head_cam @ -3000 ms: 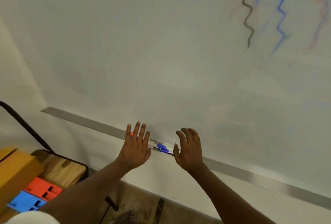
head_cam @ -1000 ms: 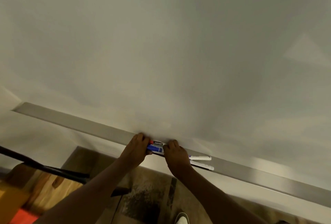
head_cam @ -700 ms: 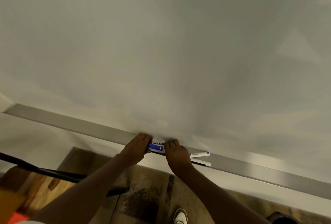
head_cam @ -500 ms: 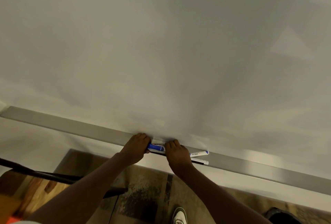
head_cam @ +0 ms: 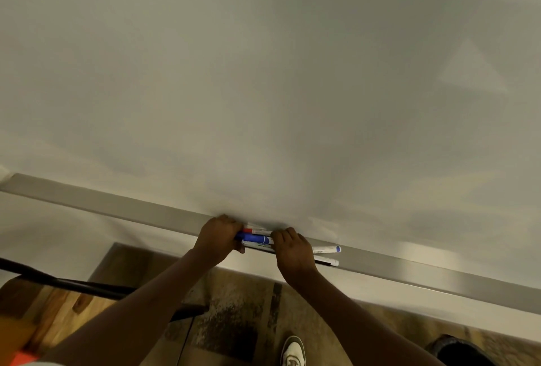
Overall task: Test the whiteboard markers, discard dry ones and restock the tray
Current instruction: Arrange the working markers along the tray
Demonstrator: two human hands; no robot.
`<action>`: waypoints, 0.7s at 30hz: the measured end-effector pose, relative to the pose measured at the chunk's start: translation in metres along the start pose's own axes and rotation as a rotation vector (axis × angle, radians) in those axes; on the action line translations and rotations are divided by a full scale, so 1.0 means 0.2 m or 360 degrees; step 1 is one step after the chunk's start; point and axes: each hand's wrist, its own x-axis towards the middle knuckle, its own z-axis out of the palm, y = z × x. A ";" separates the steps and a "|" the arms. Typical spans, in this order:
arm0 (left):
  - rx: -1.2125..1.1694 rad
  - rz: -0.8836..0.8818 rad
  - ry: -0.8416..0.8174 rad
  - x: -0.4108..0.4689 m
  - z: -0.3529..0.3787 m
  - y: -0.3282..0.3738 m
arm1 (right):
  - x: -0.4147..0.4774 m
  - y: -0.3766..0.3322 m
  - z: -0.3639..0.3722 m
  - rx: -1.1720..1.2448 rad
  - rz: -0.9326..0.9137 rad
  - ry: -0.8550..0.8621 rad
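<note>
Shoe (head_cam: 292,353) on patterned floor (head_cam: 234,310) — wooden furniture (head_cam: 55,307) left.

At least three markers (head_cam: 255,238) (bunched, partly hidden), one tray (head_cam: 117,204), two hands (head_cam: 218,238) (head_cam: 294,253), one shoe (head_cam: 292,354).

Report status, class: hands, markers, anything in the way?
Left hand and right hand both grip the marker bundle. Bundle lies along the tray. Nothing seen blocking.
</note>
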 end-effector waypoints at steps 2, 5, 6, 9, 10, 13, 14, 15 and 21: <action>0.0030 -0.0049 0.0078 -0.02 0.00 -0.01 | 0.01 0.00 0.00 0.0023 -0.0020 0.0073; 0.0104 -0.0014 0.0180 -0.04 -0.01 -0.01 | 0.02 -0.01 0.00 0.0015 -0.0072 0.0133; 0.0117 -0.0003 0.0224 -0.05 -0.02 -0.01 | 0.03 -0.02 0.01 0.0002 -0.0086 0.0148; 0.0191 0.0021 0.0351 -0.09 -0.06 0.04 | 0.04 -0.03 0.02 -0.0058 -0.0140 0.0186; 0.0227 0.0061 0.0373 -0.11 -0.06 0.05 | 0.04 -0.04 0.02 -0.0076 -0.0173 0.0212; 0.0301 0.0220 0.0463 -0.15 -0.05 0.08 | 0.04 -0.10 0.02 -0.0059 -0.0290 0.0266; 0.0309 0.0278 0.0528 -0.16 -0.04 0.09 | 0.04 -0.13 0.03 -0.0034 -0.0326 0.0261; 0.0304 0.0327 0.0580 -0.17 -0.03 0.09 | 0.04 -0.15 0.03 -0.0008 -0.0361 0.0256; 0.0427 0.0314 0.0613 -0.25 -0.05 0.01 | 0.05 -0.17 0.01 0.0168 -0.0270 0.0231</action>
